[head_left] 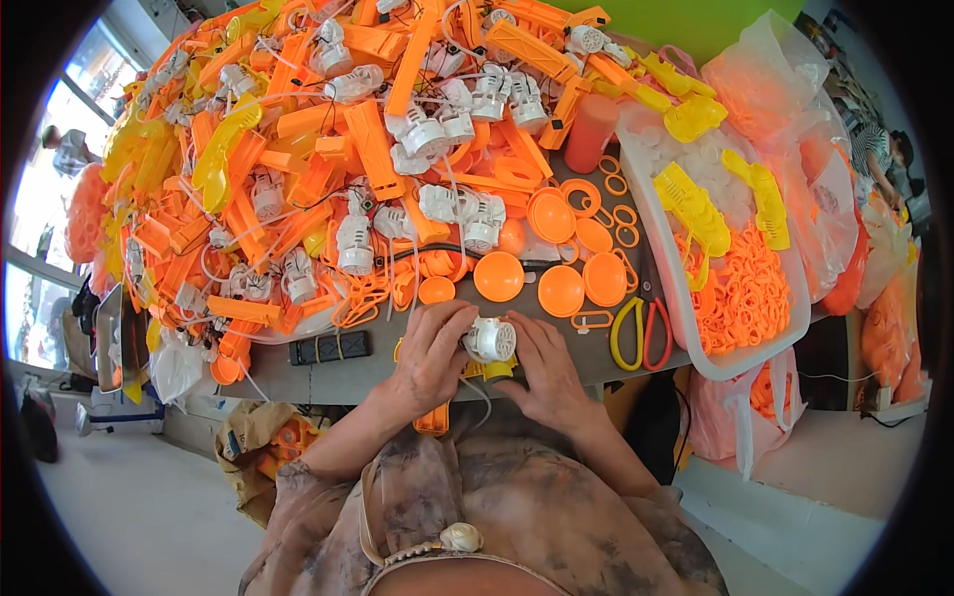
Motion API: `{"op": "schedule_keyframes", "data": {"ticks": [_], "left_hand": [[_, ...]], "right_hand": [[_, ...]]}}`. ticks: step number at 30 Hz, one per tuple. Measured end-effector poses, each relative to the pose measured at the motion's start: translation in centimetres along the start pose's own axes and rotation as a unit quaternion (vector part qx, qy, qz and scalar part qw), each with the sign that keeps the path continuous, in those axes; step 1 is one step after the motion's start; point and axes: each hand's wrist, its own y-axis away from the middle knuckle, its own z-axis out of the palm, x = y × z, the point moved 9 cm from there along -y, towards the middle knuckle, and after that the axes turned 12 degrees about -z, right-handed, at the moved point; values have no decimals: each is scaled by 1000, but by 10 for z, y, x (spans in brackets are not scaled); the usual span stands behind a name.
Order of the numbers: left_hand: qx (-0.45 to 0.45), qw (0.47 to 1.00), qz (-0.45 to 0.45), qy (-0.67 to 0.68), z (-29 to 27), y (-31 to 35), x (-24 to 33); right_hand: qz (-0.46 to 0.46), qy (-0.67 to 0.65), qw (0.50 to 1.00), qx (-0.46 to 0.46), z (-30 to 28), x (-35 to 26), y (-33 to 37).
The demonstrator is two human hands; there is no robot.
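At the table's near edge, my left hand (434, 348) is closed around the left side of a toy assembly with a white plastic motor unit (491, 340), round and slotted at its end. A yellow plastic piece (489, 371) shows just below the white unit. My right hand (549, 370) curves around the right side, its fingertips against the assembly and its thumb by the yellow piece. Below my left hand an orange plastic part (432, 420) sticks out, and a thin clear tube (481, 399) hangs beside it. My palms hide most of the assembly.
A large heap of orange housings (373, 149) with white motor units and tubes covers the left and far table. Orange round caps (499, 276) lie ahead. Scissors (646, 333) with yellow and red handles lie right, beside a translucent bin (730, 370) of orange rings and yellow shells.
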Motion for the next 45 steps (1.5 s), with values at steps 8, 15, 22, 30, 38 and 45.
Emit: {"op": "schedule_keyframes", "data": {"ticks": [8,15,22,30,38,45], "left_hand": [[-15,998,-55,23,-8,5,-17],[27,992,-102,65,-23,6,-44],[64,946,-182,259,-24,6,-74],[75,989,-72,106,-43,3,-50],[-18,981,-133,139,-37,-12,-61],[-56,965,-165,197,-33,-19,-78]], "right_hand": [[10,-67,994,-87,12,8,-19],[-3,-171,985,-36,6,5,-36],[58,-342,938,-28,25,12,-51],[71,-373,925,-6,24,11,-63],[61,-360,931,6,20,15,-74],[48,-372,927,16,19,10,-82]]}}
